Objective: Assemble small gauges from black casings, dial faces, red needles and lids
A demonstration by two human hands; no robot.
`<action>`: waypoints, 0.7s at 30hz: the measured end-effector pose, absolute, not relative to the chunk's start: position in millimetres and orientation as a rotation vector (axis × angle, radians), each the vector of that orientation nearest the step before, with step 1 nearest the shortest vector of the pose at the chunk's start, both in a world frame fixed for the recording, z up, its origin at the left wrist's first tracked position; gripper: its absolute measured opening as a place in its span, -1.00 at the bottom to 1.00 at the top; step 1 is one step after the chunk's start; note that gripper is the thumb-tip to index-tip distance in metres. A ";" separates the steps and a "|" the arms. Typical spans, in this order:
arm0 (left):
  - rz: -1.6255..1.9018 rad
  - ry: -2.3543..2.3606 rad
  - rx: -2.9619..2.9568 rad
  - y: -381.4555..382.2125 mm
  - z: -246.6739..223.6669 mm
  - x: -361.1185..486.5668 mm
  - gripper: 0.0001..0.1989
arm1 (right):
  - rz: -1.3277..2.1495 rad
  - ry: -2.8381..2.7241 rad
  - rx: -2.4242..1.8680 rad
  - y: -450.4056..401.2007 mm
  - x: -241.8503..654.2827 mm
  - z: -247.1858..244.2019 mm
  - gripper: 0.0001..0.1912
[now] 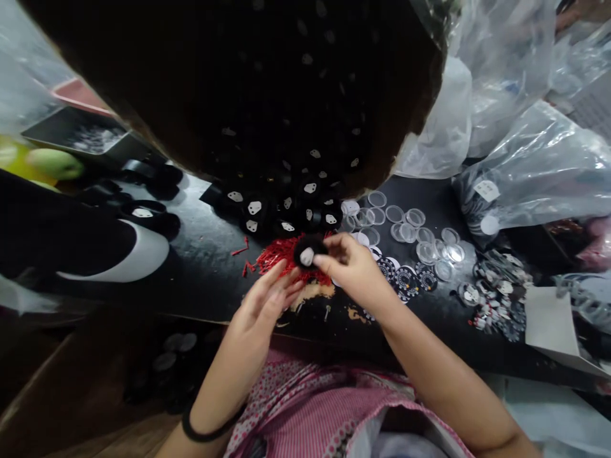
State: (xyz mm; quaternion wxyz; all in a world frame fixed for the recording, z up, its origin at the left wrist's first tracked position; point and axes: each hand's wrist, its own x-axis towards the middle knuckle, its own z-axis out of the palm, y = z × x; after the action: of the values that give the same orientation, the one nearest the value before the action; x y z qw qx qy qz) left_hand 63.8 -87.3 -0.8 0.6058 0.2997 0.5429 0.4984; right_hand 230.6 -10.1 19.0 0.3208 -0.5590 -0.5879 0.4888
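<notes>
A small black round piece with a white patch (302, 245) is pinched between the thumb and fingers of my right hand (356, 267), above the table. My left hand (258, 312) lies open just below and left of it, fingers stretched out; I cannot tell whether the fingertips touch the piece. Under both hands spreads a heap of thin red pieces (274, 254). Behind it lie several black pieces with white patches (286, 213), like the held one. Black-and-white printed dials (405, 280) lie right of my right hand.
A large dark container (286, 83) with a rough rim looms over the table, with similar pieces inside. Clear round covers (415, 217) are scattered at right, near a mixed pile of small parts (501, 289), a white box (551, 321) and plastic bags (548, 165). A dark tray (48, 130) stands left.
</notes>
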 end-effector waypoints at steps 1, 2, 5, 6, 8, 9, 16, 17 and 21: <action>1.150 1.195 0.597 -84.5 -1.4 68.4 -0.57 | 1.358 -1.574 -1.453 -21.1 229.8 20.9 -0.77; 1.143 1.158 0.512 -83.4 -2.4 71.4 -0.58 | 1.394 -1.643 -1.435 -30.9 230.4 22.6 -0.78; 1.154 1.149 0.360 -86.9 -6.2 72.0 -0.62 | 1.220 -1.937 -1.457 -46.5 242.0 24.6 -0.82; 1.164 1.147 0.334 -89.2 -7.4 70.8 -0.62 | 1.073 -2.036 -1.522 -47.2 248.0 23.5 -0.80; 1.158 1.128 0.283 -93.1 -8.4 69.2 -0.64 | 0.741 -2.216 -1.688 -44.3 259.0 18.9 -0.70; 1.140 1.108 0.261 -94.4 -8.0 69.3 -0.63 | 0.604 -2.288 -1.752 -42.1 263.0 15.7 -0.63; 1.089 1.016 0.122 -96.4 -3.8 78.6 -0.64 | 0.579 -2.148 -1.799 -33.9 273.4 -0.3 -0.69; 1.086 1.008 0.107 -96.2 -4.3 80.0 -0.65 | 0.618 -2.083 -1.795 -33.7 275.4 -0.2 -0.73; 1.070 0.943 0.016 -90.8 -4.7 87.4 -0.73 | 0.832 -1.831 -1.725 -38.0 279.7 7.5 -0.83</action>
State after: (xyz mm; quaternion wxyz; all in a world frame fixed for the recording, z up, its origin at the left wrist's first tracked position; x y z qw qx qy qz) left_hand 87.4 -90.8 -4.7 0.7561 0.0072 0.4326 0.4910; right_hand 279.7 -38.0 7.5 0.2435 -0.6316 -0.6701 0.3046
